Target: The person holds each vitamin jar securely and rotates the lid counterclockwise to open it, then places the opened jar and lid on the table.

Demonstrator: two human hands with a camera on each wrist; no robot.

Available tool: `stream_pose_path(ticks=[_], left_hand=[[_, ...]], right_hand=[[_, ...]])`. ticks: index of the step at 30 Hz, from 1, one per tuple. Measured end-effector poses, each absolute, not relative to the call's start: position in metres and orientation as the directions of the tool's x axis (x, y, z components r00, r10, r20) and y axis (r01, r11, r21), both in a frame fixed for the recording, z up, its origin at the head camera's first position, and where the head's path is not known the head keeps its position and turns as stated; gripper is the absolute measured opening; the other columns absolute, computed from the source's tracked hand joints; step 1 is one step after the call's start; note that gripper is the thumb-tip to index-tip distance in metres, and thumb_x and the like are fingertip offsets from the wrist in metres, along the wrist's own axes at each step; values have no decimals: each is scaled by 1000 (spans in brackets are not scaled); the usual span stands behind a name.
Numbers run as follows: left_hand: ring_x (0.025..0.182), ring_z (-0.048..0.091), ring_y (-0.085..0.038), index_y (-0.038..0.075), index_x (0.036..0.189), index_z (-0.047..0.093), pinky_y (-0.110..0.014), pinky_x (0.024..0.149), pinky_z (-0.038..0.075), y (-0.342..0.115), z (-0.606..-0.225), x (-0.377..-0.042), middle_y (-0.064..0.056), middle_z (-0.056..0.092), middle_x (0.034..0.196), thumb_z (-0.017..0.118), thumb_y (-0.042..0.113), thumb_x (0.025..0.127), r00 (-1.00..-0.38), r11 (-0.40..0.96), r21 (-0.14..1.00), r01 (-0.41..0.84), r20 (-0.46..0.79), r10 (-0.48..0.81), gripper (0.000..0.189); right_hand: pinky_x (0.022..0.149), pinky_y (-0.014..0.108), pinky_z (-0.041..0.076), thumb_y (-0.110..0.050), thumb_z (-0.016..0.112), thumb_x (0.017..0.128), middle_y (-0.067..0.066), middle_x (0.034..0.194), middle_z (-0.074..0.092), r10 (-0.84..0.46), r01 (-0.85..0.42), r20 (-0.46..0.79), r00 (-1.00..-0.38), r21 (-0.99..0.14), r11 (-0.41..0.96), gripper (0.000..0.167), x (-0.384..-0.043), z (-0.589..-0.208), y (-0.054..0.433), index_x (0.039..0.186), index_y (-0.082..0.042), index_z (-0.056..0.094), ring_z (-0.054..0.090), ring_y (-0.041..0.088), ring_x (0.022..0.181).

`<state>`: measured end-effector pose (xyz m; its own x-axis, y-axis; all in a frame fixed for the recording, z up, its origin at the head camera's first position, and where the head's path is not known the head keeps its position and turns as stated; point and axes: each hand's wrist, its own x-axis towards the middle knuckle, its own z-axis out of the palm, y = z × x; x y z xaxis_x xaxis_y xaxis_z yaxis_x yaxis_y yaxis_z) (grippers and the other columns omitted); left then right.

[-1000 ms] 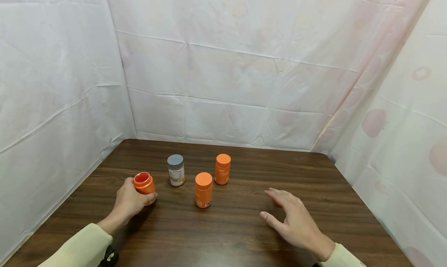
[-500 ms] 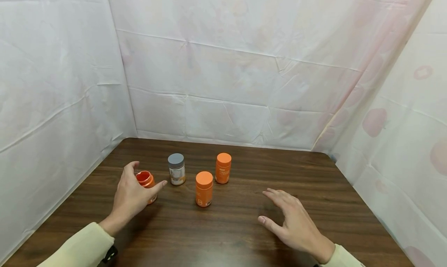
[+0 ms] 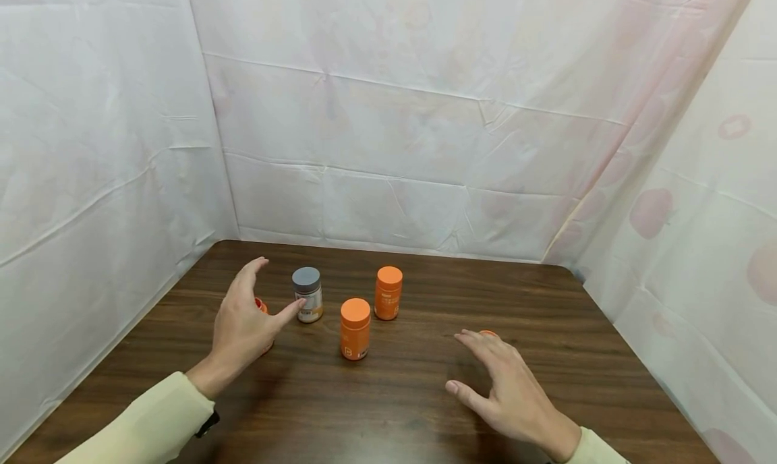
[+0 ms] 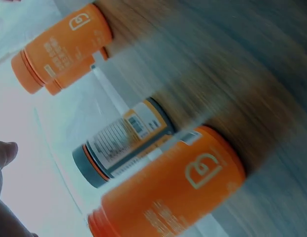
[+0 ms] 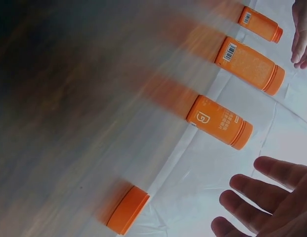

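Note:
My left hand [image 3: 243, 322] hovers with spread fingers and holds nothing. Behind it stands an uncapped orange bottle [image 4: 178, 182], mostly hidden in the head view. The left thumb tip overlaps a white jar with a grey lid [image 3: 306, 280] in that view. Over the right part of the table my right hand [image 3: 512, 390] hangs with its fingers extended, nothing in its grasp. Just past its fingers lies an orange cap [image 5: 127, 210], largely covered by the hand in the head view.
Two capped orange bottles stand upright mid-table, a nearer one [image 3: 355, 332] and a farther one [image 3: 388, 294]. The brown wooden table [image 3: 394, 410] is bordered by white sheets [image 3: 388, 113] at the back and both sides.
My left hand has let go of the uncapped bottle, spread its fingers and moved up and right toward the grey-lidded jar. The right hand has barely shifted.

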<state>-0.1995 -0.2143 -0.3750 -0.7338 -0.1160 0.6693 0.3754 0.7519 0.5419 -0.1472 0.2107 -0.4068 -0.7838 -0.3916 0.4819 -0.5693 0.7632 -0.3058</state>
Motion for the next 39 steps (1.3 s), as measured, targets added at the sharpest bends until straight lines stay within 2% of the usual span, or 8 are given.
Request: stream_pose_path(ticks=[5, 11, 16, 24, 30, 39], left_hand=[[130, 54, -41, 4, 146, 48, -62, 96, 46, -202, -373, -203, -17, 53, 147, 94, 30, 74, -739, 730, 559, 392, 664, -112, 89], [130, 53, -41, 2, 146, 47, -61, 100, 44, -188, -372, -207, -19, 54, 146, 93, 35, 75, -787, 678, 645, 354, 597, -157, 90], [133, 51, -40, 1, 148, 44, -58, 107, 41, -180, -373, -214, -20, 52, 148, 93, 32, 76, -815, 624, 712, 324, 544, -198, 92], [130, 51, -41, 0, 149, 42, -55, 107, 41, -171, -379, -228, -23, 52, 144, 91, 27, 80, -845, 562, 781, 273, 474, -248, 89], [136, 47, -41, -2, 151, 37, -55, 112, 37, -167, -385, -236, -25, 46, 151, 89, 23, 82, -876, 550, 813, 192, 394, -277, 90], [136, 46, -42, -3, 155, 29, -55, 112, 38, -164, -388, -242, -28, 41, 153, 87, 23, 84, -902, 529, 840, 117, 313, -297, 95]], right_hand=[[105, 62, 37, -54, 75, 89, -5, 147, 55, -396, -574, 487, -778, -297, 763, 68, -147, -405, 209, 147, -26, 54, 48, 30, 138], [104, 61, 39, -50, 78, 87, -5, 146, 56, -400, -585, 502, -767, -289, 758, 68, -145, -405, 209, 146, -25, 55, 50, 28, 136], [103, 60, 39, -47, 81, 86, -5, 146, 56, -399, -589, 511, -761, -287, 756, 68, -145, -404, 209, 145, -24, 56, 52, 28, 135], [103, 60, 39, -51, 78, 87, -6, 146, 56, -400, -586, 503, -766, -292, 756, 68, -144, -405, 209, 146, -25, 55, 52, 27, 135], [103, 60, 39, -50, 78, 87, -9, 146, 55, -401, -588, 499, -768, -301, 751, 67, -143, -405, 209, 146, -27, 55, 52, 24, 133], [102, 60, 39, -52, 78, 87, -9, 145, 56, -403, -592, 500, -766, -304, 746, 67, -144, -406, 209, 145, -29, 55, 53, 22, 133]])
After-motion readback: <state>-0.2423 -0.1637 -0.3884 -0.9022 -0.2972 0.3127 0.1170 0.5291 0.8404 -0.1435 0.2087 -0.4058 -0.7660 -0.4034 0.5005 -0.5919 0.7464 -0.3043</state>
